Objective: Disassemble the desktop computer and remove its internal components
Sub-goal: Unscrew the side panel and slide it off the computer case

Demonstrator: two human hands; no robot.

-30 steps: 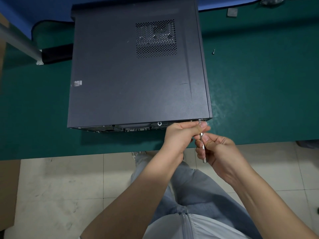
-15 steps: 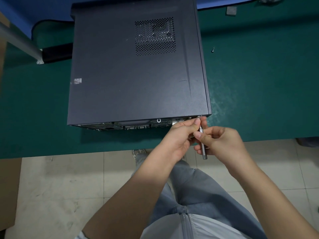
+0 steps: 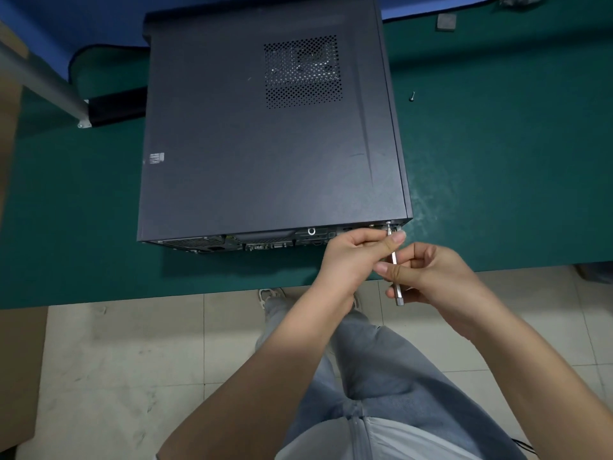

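Nearest us, our right hand point(image 3: 441, 280) has its grip curled round the lower shaft of a slim metal screwdriver point(image 3: 394, 270), thumb pressed on the side. Our left hand point(image 3: 358, 254) pinches the shaft higher up, thumb and fingers closed on it near the tip. The tip meets a screw point(image 3: 388, 223) at the rear right corner of the desktop computer case point(image 3: 258, 134), which lies on its side on the green desk point(image 3: 497, 161). Farther off, a loose screw point(image 3: 412, 96) lies on the desk right of the case.
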